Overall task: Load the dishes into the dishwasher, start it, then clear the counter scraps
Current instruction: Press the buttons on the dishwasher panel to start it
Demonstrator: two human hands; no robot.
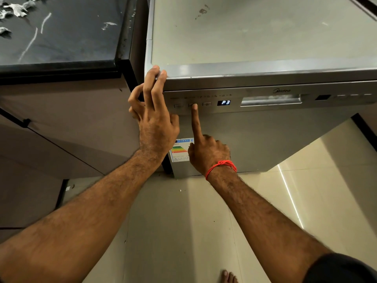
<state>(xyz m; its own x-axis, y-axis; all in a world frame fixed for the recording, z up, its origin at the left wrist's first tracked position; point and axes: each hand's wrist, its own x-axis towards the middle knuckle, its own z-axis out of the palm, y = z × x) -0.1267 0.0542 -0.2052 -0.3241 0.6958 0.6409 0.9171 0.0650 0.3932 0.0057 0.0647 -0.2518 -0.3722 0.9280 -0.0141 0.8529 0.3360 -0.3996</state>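
A silver Midea dishwasher stands w/ its door closed, just right of a dark countertop. The right hand points its index finger straight up, fingertip touching the middle button of three on the control panel; its other fingers are curled in, holding nothing. The display beside the buttons reads "P3". The left hand rests on the machine's top front-left corner — two fingers extended onto the edge, the rest loosely bent, gripping nothing. Pale scraps lie on the countertop's far left. A red thread bracelet circles the right wrist. An energy-rating sticker on the door is partly hidden behind the hands.
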